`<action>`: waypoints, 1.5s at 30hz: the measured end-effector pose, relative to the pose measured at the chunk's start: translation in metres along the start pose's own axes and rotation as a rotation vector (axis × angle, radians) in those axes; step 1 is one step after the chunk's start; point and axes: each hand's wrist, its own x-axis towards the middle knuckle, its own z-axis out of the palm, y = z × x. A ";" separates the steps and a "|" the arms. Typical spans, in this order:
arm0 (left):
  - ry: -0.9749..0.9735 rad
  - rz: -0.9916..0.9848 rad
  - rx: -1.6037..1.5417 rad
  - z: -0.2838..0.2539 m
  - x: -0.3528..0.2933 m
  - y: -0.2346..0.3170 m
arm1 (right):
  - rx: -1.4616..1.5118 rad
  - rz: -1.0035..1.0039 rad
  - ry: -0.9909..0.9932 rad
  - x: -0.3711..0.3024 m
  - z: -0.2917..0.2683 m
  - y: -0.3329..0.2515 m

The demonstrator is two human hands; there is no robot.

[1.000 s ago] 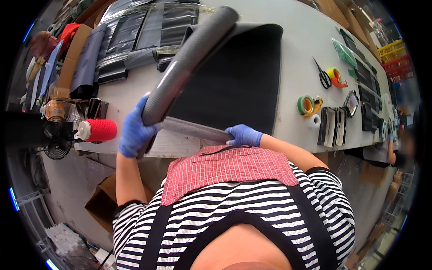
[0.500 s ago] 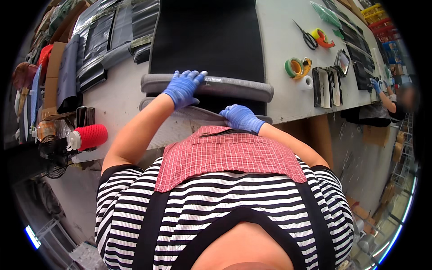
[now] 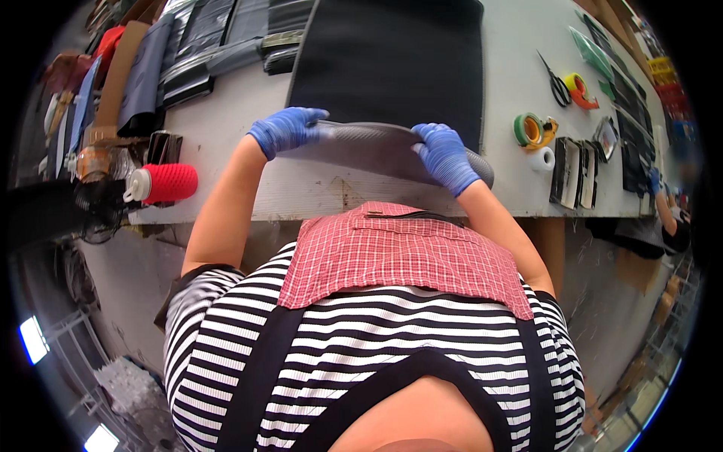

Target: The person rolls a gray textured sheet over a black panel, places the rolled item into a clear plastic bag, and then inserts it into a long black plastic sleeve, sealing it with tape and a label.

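Note:
A long black mat (image 3: 388,64) with a thin grey border lies on the white table and runs away from me. Its near end is curled up, and the grey underside (image 3: 361,143) faces me. My left hand (image 3: 288,132), in a blue glove, grips the left end of the curled edge, its fingertips slightly blurred. Also gloved in blue, my right hand (image 3: 446,157) is closed over that edge further right, with the thumb toward the left. A short stretch of the grey edge (image 3: 482,167) sticks out beyond my right hand.
Scissors (image 3: 557,83), tape rolls (image 3: 533,132), a white roll (image 3: 541,159) and dark narrow boxes (image 3: 575,173) stand right of the mat. A red bottle (image 3: 169,183) lies left at the table's front edge (image 3: 226,215). Wrapped dark sheets (image 3: 218,38) fill the back left. Another person (image 3: 666,218) works far right.
The near end was a double grey roll under my hands; now its edge is lifted and curled between them. My hands have moved further apart. The view has shifted left.

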 end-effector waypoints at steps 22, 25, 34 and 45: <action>0.477 -0.106 -0.009 0.024 -0.002 -0.077 | -0.041 0.132 0.286 -0.043 0.013 0.055; 0.580 -0.145 -0.187 0.027 -0.003 -0.086 | 0.171 0.444 0.328 -0.080 0.017 0.087; 0.664 -0.163 -0.568 0.111 -0.034 -0.056 | 0.969 0.841 0.574 -0.114 0.015 0.145; 0.685 0.122 0.324 0.114 -0.035 0.035 | 0.840 0.753 0.500 -0.139 0.029 0.167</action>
